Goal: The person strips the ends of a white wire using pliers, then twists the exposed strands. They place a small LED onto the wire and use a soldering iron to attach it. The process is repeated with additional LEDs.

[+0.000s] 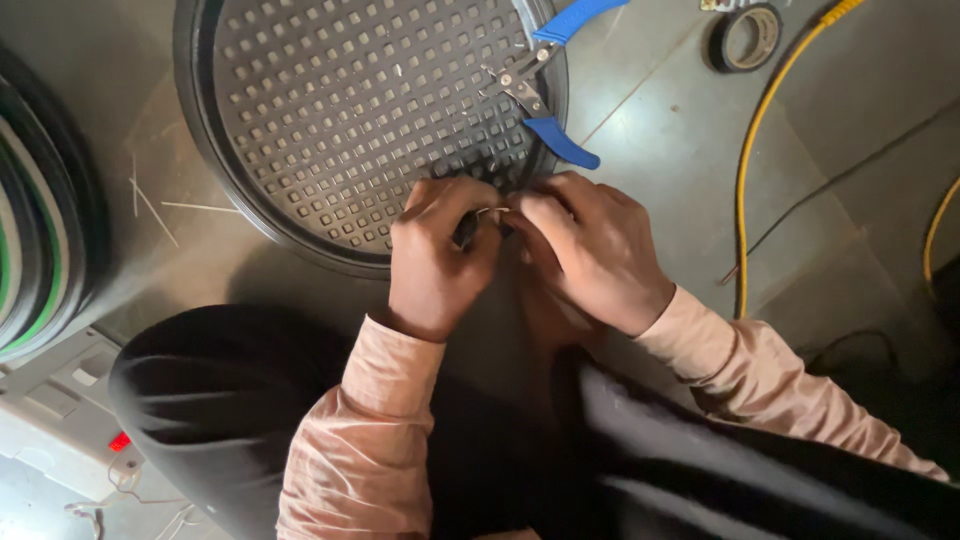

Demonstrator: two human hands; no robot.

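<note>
Round grille [330, 110] – black, covered in a regular pattern of small square holes; pliers [545, 85] on it have bright blue handles and dull grey metal jaws. Sleeves [370, 430] pale peach-pink, garment over the lap [230, 400] black, floor [660, 150] grey-brown with faint straight lines. Cable [745, 180] yellow, thin wire [840, 185] beside it black, tape roll [748, 38] black outside with tan inside, box [70, 410] at lower left light grey with a small red spot, stacked rings [35, 240] at left black with green and white stripes.

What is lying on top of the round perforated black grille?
Blue-handled pliers lie open on the grille near its right rim. The left hand and right hand cover its near edge, hiding what lies beneath them.
</note>
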